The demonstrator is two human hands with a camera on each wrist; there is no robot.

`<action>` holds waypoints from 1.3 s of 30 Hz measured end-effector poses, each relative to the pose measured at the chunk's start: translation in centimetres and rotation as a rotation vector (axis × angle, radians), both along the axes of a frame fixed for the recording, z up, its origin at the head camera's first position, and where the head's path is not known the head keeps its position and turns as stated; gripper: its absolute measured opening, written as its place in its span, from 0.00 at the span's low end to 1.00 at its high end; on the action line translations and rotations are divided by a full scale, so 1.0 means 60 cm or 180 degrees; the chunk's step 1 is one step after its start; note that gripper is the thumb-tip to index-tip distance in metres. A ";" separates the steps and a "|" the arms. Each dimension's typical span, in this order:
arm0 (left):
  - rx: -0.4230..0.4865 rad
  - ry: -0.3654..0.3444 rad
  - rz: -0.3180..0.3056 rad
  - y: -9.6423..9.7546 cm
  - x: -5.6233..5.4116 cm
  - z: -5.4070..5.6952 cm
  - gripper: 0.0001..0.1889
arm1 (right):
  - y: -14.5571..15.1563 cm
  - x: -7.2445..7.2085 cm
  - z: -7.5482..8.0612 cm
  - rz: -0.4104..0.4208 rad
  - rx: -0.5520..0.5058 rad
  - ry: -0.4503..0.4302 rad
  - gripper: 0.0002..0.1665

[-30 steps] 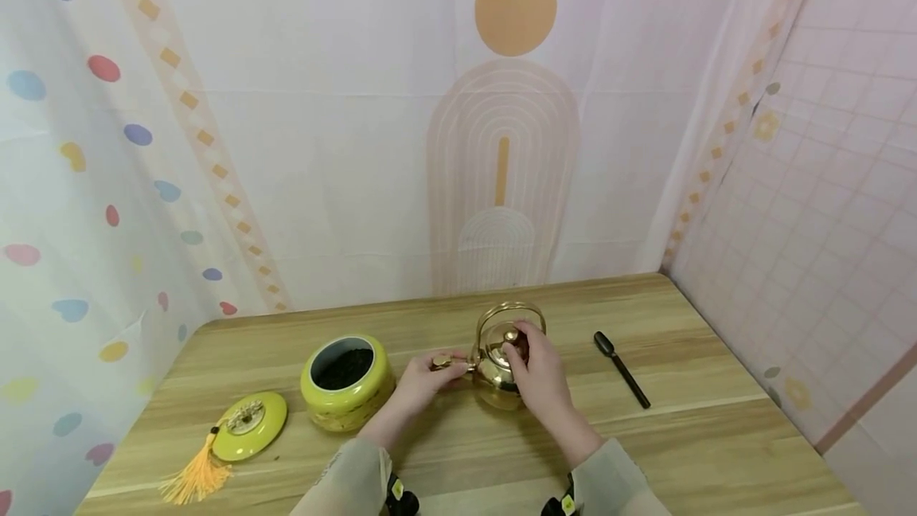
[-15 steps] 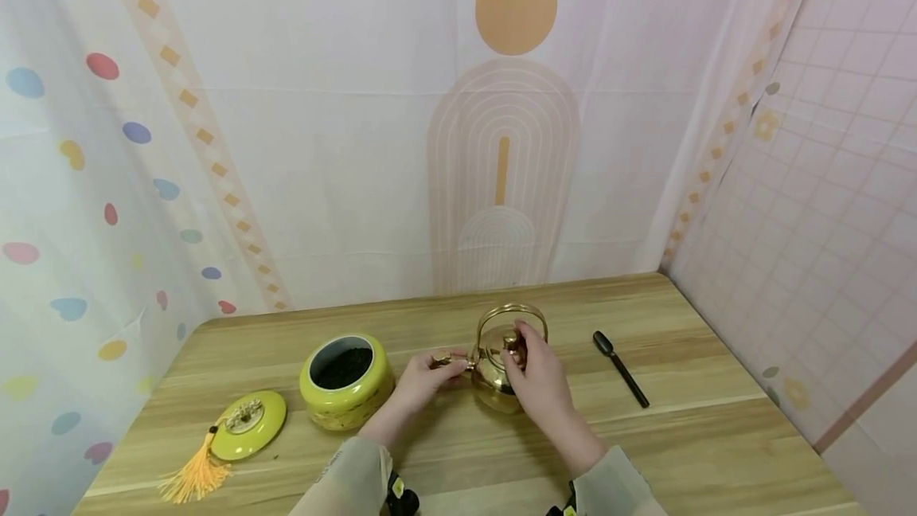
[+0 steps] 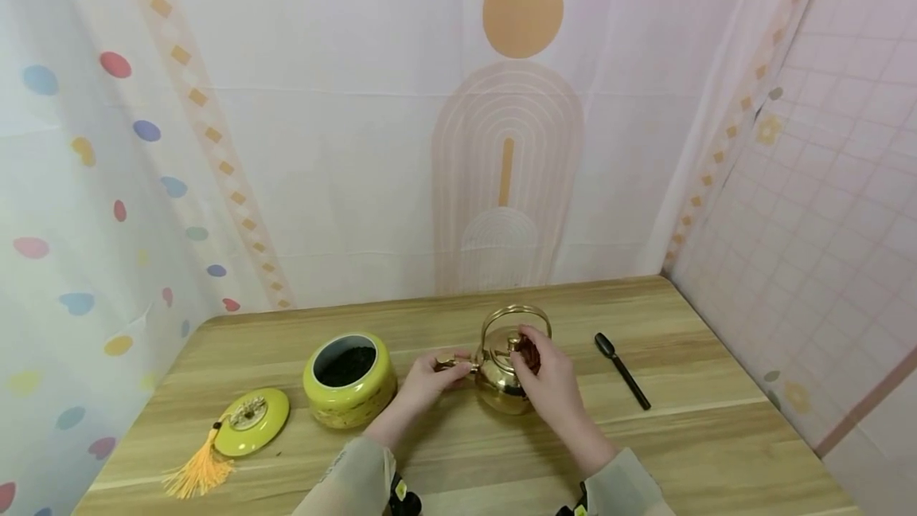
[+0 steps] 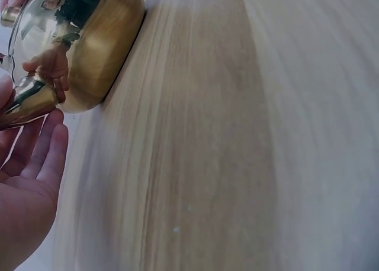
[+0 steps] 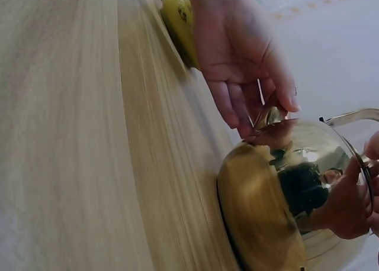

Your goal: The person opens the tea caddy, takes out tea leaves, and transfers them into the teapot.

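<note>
A shiny gold teapot (image 3: 505, 396) with an arched handle (image 3: 514, 310) stands upright on the wooden table. My left hand (image 3: 430, 381) pinches its spout (image 4: 32, 105) between thumb and fingers. At the top, the thumb and fingers of my right hand (image 3: 550, 381) hold the knob (image 3: 513, 342) of the gold lid (image 3: 499, 347). The lid sits at the teapot's mouth; whether it lies fully flat I cannot tell, as the right hand covers its right side. The right wrist view shows the left hand (image 5: 237, 52) at the spout, palm side visible.
Left of the teapot stands an open yellow jar (image 3: 351, 406) with dark tea leaves (image 3: 351, 365) inside. Its yellow lid (image 3: 265, 432), with an orange tassel (image 3: 200, 472), lies farther left. A black spoon (image 3: 623, 373) lies to the right. A patterned curtain (image 3: 344, 181) hangs behind the table.
The head view has shifted slightly. My right hand and forearm have moved a little to the right and down, with the knob slightly lower. The left hand stays on the spout.
</note>
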State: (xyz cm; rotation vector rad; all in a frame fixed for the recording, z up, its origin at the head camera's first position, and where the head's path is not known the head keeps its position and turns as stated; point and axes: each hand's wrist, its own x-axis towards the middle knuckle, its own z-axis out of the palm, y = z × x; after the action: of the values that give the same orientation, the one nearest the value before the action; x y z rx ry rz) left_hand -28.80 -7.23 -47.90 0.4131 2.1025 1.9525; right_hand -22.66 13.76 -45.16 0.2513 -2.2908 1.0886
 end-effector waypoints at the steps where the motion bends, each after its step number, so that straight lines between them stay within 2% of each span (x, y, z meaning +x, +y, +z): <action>1: -0.0060 0.0040 0.0002 -0.001 0.000 0.001 0.20 | 0.001 0.001 0.000 -0.0001 0.0009 0.0069 0.23; 4: -0.0285 0.0177 0.0013 -0.009 0.003 0.006 0.23 | 0.001 0.006 0.004 0.0040 0.0048 0.0380 0.21; 6: -0.0428 0.0297 0.0007 -0.017 0.005 0.011 0.25 | -0.001 0.011 0.009 0.0117 0.0099 0.0688 0.20; 9: -0.0492 0.0417 0.0000 -0.031 0.012 0.024 0.28 | -0.011 0.021 0.023 0.0385 0.0069 0.1070 0.18; 12: -0.0372 0.0467 -0.0027 -0.055 0.024 0.042 0.30 | -0.035 0.030 0.038 0.0784 -0.0101 0.1137 0.18; 15: -0.0314 0.0428 -0.0045 -0.082 0.044 0.060 0.32 | -0.064 0.038 0.043 0.1214 -0.0412 0.0869 0.18; 17: -0.0302 0.0387 -0.0051 -0.102 0.062 0.072 0.31 | -0.086 0.040 0.039 0.1466 -0.0649 0.0554 0.18; 19: -0.0296 0.0331 -0.0050 -0.125 0.082 0.082 0.29 | -0.110 0.038 0.030 0.1698 -0.0934 0.0110 0.19; 24: -0.0220 0.0271 -0.0075 -0.208 0.130 0.098 0.21 | -0.174 0.020 -0.016 0.2063 -0.1583 -0.1030 0.30; 26: -0.0296 0.0325 -0.0024 -0.245 0.139 0.100 0.20 | -0.194 0.010 -0.037 0.2142 -0.1817 -0.1303 0.36; 27: -0.0364 0.0370 0.0080 -0.264 0.141 0.101 0.19 | -0.202 0.005 -0.046 0.2164 -0.1935 -0.1422 0.39; 30: -0.0622 0.0582 0.0499 -0.317 0.136 0.104 0.17 | -0.227 -0.008 -0.066 0.2157 -0.2198 -0.1618 0.48; 33: -0.0966 0.0787 0.0951 -0.362 0.126 0.107 0.15 | -0.250 -0.019 -0.076 0.2149 -0.2321 -0.1683 0.54; 36: -0.1314 0.0909 0.1152 -0.389 0.113 0.109 0.15 | -0.265 -0.031 -0.084 0.2143 -0.2278 -0.1549 0.58; 39: -0.1560 0.0973 0.1207 -0.405 0.103 0.110 0.15 | -0.277 -0.044 -0.089 0.2059 -0.2053 -0.1380 0.58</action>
State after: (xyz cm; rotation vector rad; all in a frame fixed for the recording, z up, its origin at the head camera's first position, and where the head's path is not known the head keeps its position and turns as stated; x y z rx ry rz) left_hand -22.59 -31.51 -41.29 0.2337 2.9315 1.5196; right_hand -25.27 -2.84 -50.53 0.5531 -2.0921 2.3332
